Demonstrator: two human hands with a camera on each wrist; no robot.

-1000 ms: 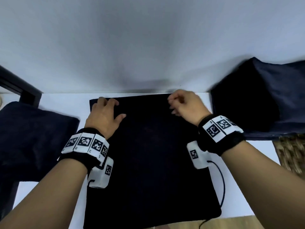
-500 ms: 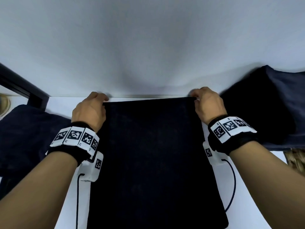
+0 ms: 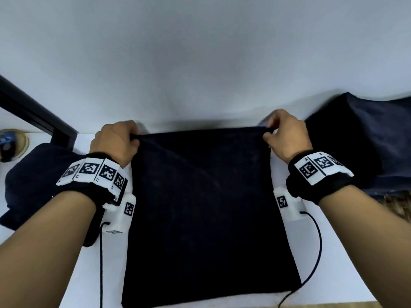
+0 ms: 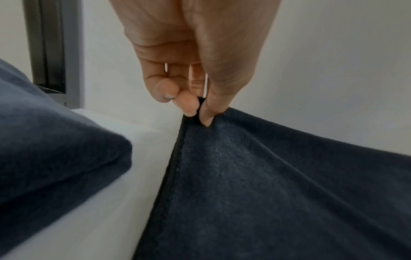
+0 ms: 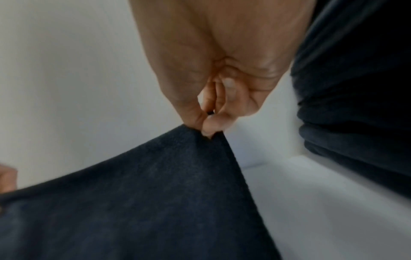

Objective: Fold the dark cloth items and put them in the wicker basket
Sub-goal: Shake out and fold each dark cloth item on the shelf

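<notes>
A dark navy cloth (image 3: 206, 207) lies spread on the white table (image 3: 89, 274) in front of me. My left hand (image 3: 115, 141) pinches its far left corner between thumb and fingers (image 4: 189, 105), lifted slightly off the table. My right hand (image 3: 287, 134) pinches the far right corner (image 5: 206, 130) the same way. The far edge hangs taut between both hands. The wicker basket (image 3: 398, 205) shows at the right edge, with dark cloth (image 3: 367, 147) piled on it.
A heap of dark cloth (image 3: 40, 181) lies on the table to the left, also seen in the left wrist view (image 4: 55, 149). A grey wall (image 3: 200, 63) rises right behind the table. A black frame (image 3: 37, 114) stands at the far left.
Both hands went from resting on the cloth's far edge to its two far corners, pinched them, and have raised the far edge a little off the table.
</notes>
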